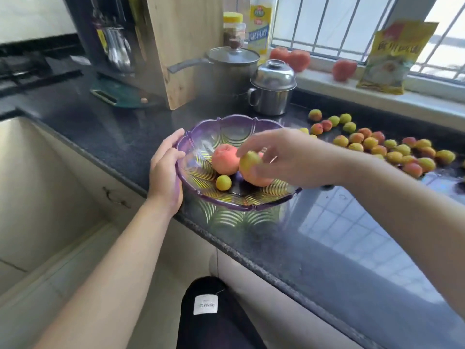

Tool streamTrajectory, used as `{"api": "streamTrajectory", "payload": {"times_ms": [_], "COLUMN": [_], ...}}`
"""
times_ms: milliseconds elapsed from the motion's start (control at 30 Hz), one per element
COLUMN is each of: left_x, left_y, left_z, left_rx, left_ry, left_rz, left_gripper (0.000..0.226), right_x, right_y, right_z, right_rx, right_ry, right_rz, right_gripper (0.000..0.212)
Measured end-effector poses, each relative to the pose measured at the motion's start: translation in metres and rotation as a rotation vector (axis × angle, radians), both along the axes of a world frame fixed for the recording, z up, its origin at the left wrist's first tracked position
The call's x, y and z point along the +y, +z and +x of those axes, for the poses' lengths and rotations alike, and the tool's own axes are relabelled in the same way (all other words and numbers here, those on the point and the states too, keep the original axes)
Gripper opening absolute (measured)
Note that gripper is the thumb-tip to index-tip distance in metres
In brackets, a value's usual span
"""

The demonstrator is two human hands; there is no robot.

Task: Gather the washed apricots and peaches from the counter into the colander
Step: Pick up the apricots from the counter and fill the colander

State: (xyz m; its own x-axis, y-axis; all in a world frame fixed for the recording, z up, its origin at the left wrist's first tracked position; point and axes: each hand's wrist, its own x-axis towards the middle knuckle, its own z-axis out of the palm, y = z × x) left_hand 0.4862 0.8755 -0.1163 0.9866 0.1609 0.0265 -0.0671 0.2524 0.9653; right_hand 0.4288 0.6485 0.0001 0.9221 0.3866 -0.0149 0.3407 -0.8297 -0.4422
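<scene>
A purple see-through colander point(234, 124) with a scalloped rim sits at the front edge of the black counter. Inside lie two peaches point(225, 159) and a small yellow-green apricot point(223, 182). My left hand point(164, 170) grips the colander's left rim. Over the bowl, my right hand point(284, 157) pinches a yellow-green apricot point(249, 159) in its fingertips, just above the nearer peach point(256, 178). Several apricots point(377, 147) lie spread on the counter to the right.
Behind the colander stand a lidded steel mug point(273, 89), a lidded saucepan point(231, 64) and an upright wooden board point(183, 46). Tomatoes point(344, 69) and a yellow packet point(392, 59) rest on the windowsill. A sink point(37, 185) lies to the left.
</scene>
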Motion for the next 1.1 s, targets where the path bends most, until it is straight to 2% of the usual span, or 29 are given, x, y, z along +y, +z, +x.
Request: {"api": "streamTrajectory", "payload": {"times_ms": [100,233,367,633,700,767,833,900,967,1000,1100], "left_x": [0.001,0.003,0.003,0.002,0.002,0.001,0.001,0.0,-0.002,-0.002,0.0], "left_y": [0.001,0.003,0.003,0.003,0.002,0.002,0.001,0.001,0.001,0.001,-0.002], "left_z": [0.0,-0.001,-0.003,-0.003,-0.003,-0.003,0.0,0.003,0.005,0.006,0.008], "left_rx": [-0.025,-0.029,-0.044,-0.056,-0.06,-0.064,-0.054,-0.029,-0.003,0.005,0.023], "left_ry": [-0.017,-0.007,-0.005,-0.025,-0.031,-0.037,-0.028,-0.018,-0.003,0.006,0.022], "left_rz": [-0.014,-0.019,-0.016,0.038,0.036,0.026,-0.005,-0.026,-0.044,-0.048,-0.033], "left_gripper": [0.044,0.048,0.048,0.046,0.05,0.054,0.053,0.044,0.035,0.03,0.026], "right_x": [0.016,0.026,0.026,0.028,0.022,0.002,-0.032,-0.071,-0.104,-0.114,-0.115], "right_y": [-0.023,-0.035,-0.04,-0.047,-0.037,-0.023,-0.014,-0.02,-0.045,-0.061,-0.095], "right_z": [0.011,0.022,0.029,0.03,0.026,0.021,0.015,0.014,0.012,0.01,-0.001], "right_rx": [-0.167,-0.323,-0.357,-0.43,-0.395,-0.365,-0.43,-0.489,-0.472,-0.461,-0.474], "right_ry": [0.101,0.278,0.331,0.315,0.233,0.093,-0.137,-0.463,-0.758,-0.841,-0.846], "right_rz": [-0.252,-0.516,-0.587,-0.584,-0.482,-0.207,0.087,0.254,0.254,0.241,0.186], "right_gripper": [0.041,0.035,0.029,0.029,0.032,0.029,0.015,0.003,0.01,0.014,0.019]}}
